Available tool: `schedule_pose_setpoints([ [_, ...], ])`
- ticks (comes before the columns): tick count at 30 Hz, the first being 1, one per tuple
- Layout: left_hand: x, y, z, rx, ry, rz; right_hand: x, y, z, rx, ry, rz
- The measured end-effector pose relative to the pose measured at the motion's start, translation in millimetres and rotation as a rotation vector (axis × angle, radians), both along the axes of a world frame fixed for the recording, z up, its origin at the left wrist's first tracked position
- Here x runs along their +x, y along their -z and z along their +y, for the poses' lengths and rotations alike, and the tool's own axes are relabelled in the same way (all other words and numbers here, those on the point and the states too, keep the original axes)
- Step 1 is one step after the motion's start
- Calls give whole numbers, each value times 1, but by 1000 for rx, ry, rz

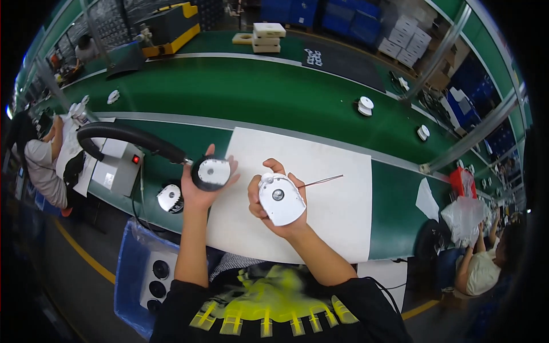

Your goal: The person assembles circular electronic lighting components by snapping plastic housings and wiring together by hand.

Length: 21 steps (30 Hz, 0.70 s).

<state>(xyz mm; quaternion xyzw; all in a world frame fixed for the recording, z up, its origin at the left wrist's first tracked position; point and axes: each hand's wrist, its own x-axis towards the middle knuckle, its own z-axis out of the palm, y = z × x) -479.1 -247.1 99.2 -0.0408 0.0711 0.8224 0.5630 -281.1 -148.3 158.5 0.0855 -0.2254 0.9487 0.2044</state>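
Observation:
My left hand (pixel 197 194) supports a round black part (pixel 211 172) with a white face plate, its fingers spread behind the rim. The metal-tipped end of a black flexible hose (pixel 137 137) meets the left edge of that part; whether they are joined I cannot tell. My right hand (pixel 294 226) is closed around a white rounded housing (pixel 281 200) with a metal centre. Thin dark red wires (pixel 323 180) stick out to its right. Both hands are above a white sheet (pixel 337 228). Left of my left forearm, a similar black-and-white part (pixel 170 198) rests on the green table.
The hose rises from a grey box (pixel 119 167) with a red switch. A blue-lined bin (pixel 128 274) with black round parts stands low left. Beyond the sheet runs a green conveyor (pixel 240 86) carrying white spools (pixel 365 106). Co-workers sit at left and right.

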Motion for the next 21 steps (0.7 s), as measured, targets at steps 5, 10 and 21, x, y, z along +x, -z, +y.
schedule_pose_setpoints([
  [5,47,-9,-38,38,-11,-23,5,-1,-2,41,17,56],
  [10,85,-25,-53,277,99,-1,23,-1,-1,457,384,-69],
  [21,112,-57,-46,47,-125,419,17,-20,-3,1776,908,-94],
])
